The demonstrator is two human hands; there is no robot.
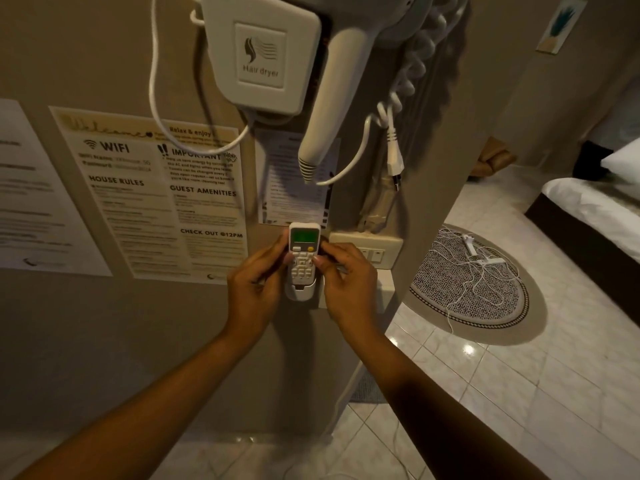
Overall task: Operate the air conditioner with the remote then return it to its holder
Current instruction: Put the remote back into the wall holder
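With our left hand (254,289) and right hand (341,280) both pinching the remote (303,254) seated in its holder (300,293), we judge lifting or releasing comes next.

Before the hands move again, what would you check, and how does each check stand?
1. Remote bottom end in the holder: ok.
2. Left hand grips the remote's left edge: ok.
3. Right hand grips its right edge: ok.
4. Remote screen lit green: ok; its reading: cannot tell.
5. Air conditioner responding: cannot tell, not in view.
6. Hair dryer cord clear of the remote: ok.
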